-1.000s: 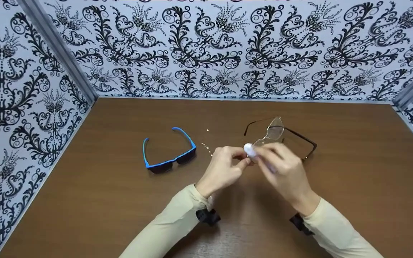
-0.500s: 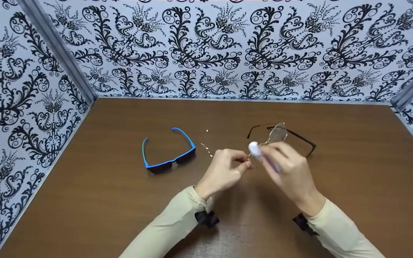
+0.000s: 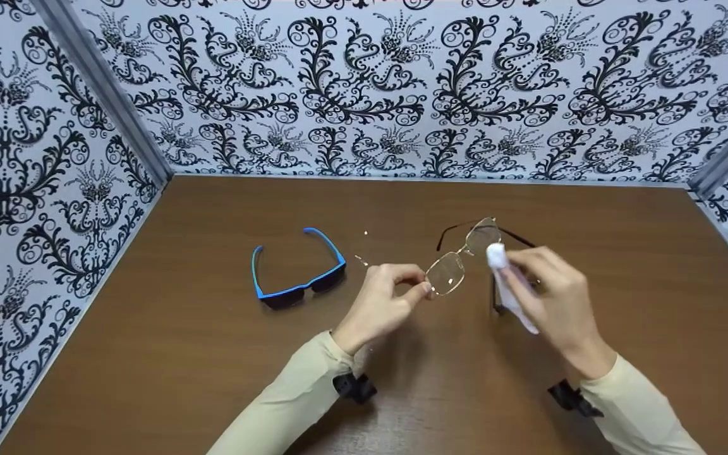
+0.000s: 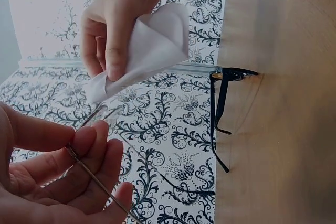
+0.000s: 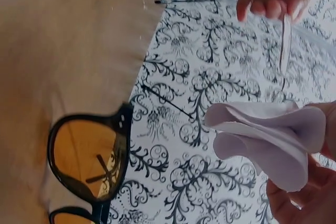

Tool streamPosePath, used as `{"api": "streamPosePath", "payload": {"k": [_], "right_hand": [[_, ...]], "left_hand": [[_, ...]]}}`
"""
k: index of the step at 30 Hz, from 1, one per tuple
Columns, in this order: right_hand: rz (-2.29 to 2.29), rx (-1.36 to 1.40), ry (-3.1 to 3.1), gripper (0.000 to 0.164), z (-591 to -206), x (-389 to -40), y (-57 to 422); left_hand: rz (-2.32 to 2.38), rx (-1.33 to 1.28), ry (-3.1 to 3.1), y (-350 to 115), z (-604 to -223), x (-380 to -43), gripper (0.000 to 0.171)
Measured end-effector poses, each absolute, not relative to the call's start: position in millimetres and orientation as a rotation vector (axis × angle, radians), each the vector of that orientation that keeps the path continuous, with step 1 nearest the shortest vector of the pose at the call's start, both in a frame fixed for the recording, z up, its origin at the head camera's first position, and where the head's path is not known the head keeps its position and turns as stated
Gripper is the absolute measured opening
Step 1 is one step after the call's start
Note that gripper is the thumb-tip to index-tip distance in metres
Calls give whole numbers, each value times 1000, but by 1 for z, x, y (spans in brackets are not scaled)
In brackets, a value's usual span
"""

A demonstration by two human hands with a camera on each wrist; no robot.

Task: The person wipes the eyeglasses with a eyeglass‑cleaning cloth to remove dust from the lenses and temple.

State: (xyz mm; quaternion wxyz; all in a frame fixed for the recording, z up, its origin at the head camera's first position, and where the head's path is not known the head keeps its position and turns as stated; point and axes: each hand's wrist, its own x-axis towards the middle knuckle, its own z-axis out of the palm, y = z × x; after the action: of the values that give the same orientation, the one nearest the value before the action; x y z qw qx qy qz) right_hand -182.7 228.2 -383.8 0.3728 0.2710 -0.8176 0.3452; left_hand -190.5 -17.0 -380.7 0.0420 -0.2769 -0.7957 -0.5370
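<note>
My left hand point(image 3: 383, 306) pinches the outer corner of a pair of thin gold-framed eyeglasses point(image 3: 446, 273), which it holds above the table. Their lenses are clear and the temples stretch away from me. To the right, my right hand point(image 3: 557, 300) grips a bunched white-lilac cleaning cloth point(image 3: 510, 297), its folds showing in the right wrist view. The cloth is apart from the near lens and close to the far one; whether it touches that one I cannot tell. Black-framed glasses with orange lenses point(image 5: 86, 153) lie on the table, partly hidden behind my right hand in the head view.
Blue-framed sunglasses point(image 3: 301, 287) with dark lenses lie to the left on the brown table point(image 3: 212, 379), temples pointing away. Small bright specks point(image 3: 362, 260) show on the tabletop near my left hand. Patterned wall panels point(image 3: 364, 88) stand along the back and sides.
My right hand has moved right with the cloth, away from the near lens, which is now uncovered. My left hand has shifted slightly left, still holding the eyeglasses.
</note>
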Motion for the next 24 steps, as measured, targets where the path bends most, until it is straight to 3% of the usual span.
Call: {"api": "streamPosePath", "payload": {"k": [8, 18, 24], "right_hand": [[831, 492, -2122, 21, -372, -199, 230], [742, 849, -2089, 28, -374, -192, 214], [639, 632, -2195, 24, -372, -195, 227]], "left_hand": [[-1581, -979, -2423, -16, -382, -186, 13], [-1543, -986, -2404, -17, -380, -185, 13], [-1502, -1050, -2444, -22, -378, -185, 14]]}}
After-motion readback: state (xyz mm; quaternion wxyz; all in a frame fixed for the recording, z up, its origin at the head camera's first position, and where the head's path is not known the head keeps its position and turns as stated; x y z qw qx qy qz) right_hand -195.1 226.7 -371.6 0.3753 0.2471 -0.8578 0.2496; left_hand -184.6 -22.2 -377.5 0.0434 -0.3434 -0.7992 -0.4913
